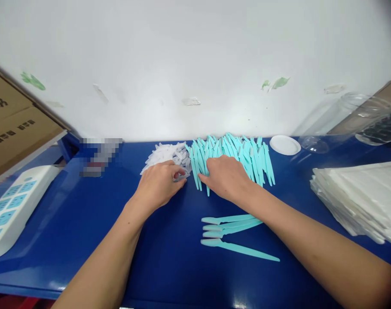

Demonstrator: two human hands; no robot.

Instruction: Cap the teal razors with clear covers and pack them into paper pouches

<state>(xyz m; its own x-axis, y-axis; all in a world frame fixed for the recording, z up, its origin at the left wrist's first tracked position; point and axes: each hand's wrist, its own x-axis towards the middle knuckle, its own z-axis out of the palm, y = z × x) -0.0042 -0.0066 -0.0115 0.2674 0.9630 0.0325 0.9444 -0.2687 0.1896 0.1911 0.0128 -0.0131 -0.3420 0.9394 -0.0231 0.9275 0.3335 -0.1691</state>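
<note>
- From my distant seat I see the left hand (160,180) at the near edge of a pile of small white pieces (169,152); its thumb and first finger curve toward each other, with white pieces showing between them. Whether it grips one, I cannot tell.
- The right hand (229,176) is just beside it, over the near side of a heap of turquoise sticks (247,154). Most of its fingers are bent under and hidden from me, so I cannot say if they grasp a stick or only touch.
- The two piles lie side by side, just beyond the hands, on the blue table (172,257).
- Nearer to me than the right hand, several loose turquoise sticks (240,250) lie with pale ends to the left (the right forearm partly covers the upper ones).
- To the right of the right hand, beyond the heap, is a round white lid (285,145), and farther right a clear plastic jar (327,116), perhaps lying on its side.
- Right of the right forearm rests a stack of whitish packets (369,184).
- Well left of the left hand is a white power strip (29,184), near a cardboard box (15,122).
</note>
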